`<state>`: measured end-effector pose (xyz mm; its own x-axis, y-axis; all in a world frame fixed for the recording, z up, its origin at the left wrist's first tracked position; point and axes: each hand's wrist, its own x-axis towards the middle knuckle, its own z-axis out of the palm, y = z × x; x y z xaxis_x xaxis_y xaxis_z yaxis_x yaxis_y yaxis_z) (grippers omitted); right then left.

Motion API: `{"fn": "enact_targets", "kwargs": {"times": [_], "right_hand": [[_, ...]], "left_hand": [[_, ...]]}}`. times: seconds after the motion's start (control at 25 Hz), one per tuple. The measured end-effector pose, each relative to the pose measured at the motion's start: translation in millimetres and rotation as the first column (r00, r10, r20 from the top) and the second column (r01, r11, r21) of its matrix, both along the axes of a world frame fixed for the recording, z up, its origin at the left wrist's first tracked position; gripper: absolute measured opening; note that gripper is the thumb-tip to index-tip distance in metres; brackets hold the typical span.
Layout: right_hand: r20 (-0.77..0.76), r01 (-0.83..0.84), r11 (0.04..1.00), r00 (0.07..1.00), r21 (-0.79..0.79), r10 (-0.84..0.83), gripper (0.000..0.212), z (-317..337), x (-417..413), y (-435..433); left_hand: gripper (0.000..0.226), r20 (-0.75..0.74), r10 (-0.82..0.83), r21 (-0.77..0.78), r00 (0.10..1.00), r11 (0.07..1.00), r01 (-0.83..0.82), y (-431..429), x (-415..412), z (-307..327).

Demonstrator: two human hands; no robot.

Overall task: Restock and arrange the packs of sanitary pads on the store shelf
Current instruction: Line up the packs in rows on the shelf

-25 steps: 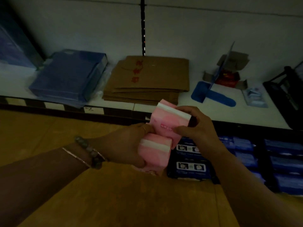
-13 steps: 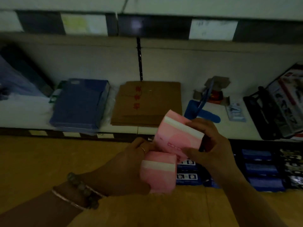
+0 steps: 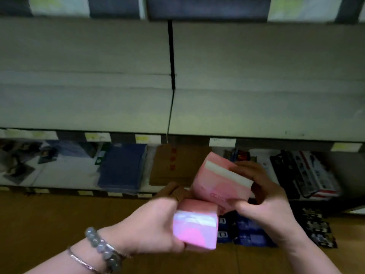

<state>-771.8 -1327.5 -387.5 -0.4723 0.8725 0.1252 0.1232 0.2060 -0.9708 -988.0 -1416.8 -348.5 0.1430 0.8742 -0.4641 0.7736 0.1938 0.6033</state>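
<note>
Left hand (image 3: 154,220): gripping the lower pack (image 3: 195,230), fingers curling round its left side.
Right hand (image 3: 264,204): pinching the upper pack (image 3: 219,184), thumb at its near corner, fingers wrapping behind its right end.
Packs: touching, the upper leaning tilted on the lower, both being held in the air.
Key relation: bare shelf (image 3: 256,115) lying above and ahead of both packs; upper pack's long axis slanting upper left to lower right; right hand sitting nearer it.
</note>
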Motion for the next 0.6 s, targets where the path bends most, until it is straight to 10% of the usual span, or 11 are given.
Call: {"fn": "enact_targets", "kwargs": {"times": [0.6], "right_hand": [[-0.068, -0.051, 0.916, 0.994, 0.399, 0.085, 0.047, 280.2, -20.5, -12.6]], "left_hand": [[0.068, 0.126, -0.053, 0.533, 0.991, 0.846, -0.023, -27.3, -13.5, 250.2]]}}
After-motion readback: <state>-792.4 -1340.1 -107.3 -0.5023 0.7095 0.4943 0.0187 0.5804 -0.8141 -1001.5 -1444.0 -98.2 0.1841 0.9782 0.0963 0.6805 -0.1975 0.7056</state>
